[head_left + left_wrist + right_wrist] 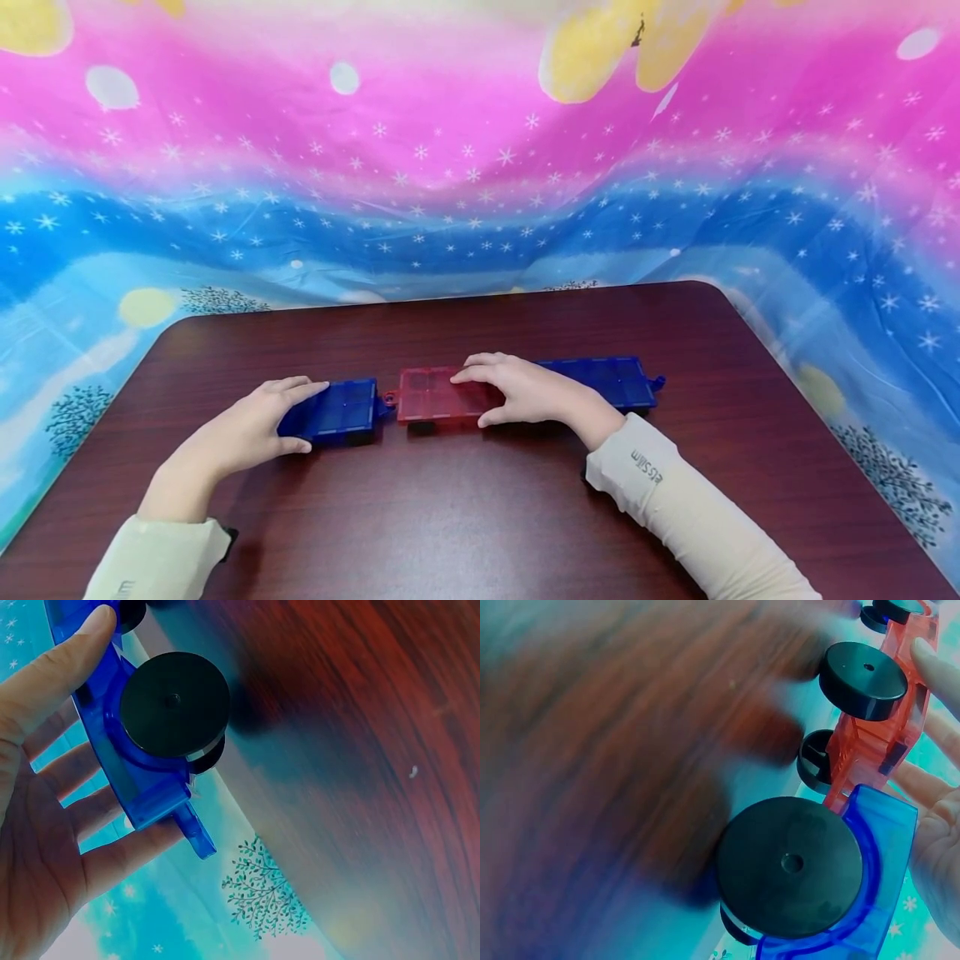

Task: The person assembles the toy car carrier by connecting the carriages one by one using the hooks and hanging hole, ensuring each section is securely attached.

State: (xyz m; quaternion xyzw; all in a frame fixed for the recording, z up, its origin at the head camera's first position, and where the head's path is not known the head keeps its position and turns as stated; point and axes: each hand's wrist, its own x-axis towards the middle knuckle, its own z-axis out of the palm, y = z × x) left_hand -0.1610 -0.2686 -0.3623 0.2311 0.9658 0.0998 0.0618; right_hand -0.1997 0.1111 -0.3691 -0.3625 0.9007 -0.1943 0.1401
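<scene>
Three flat, see-through toy wheeled cars stand in a row on the table in the head view. My left hand grips the left blue car across its width, with the thumb along its near side. The red car in the middle is held by my right hand, thumb in front and fingers over the top. Behind my right wrist is the other blue car, partly covered. Small hitches meet between the left blue car and the red one. Black wheels show underneath in the left wrist view.
The dark wooden table has rounded back corners. A pink and blue patterned cloth hangs round its back and sides. A blue hitch sticks out from the row's right end.
</scene>
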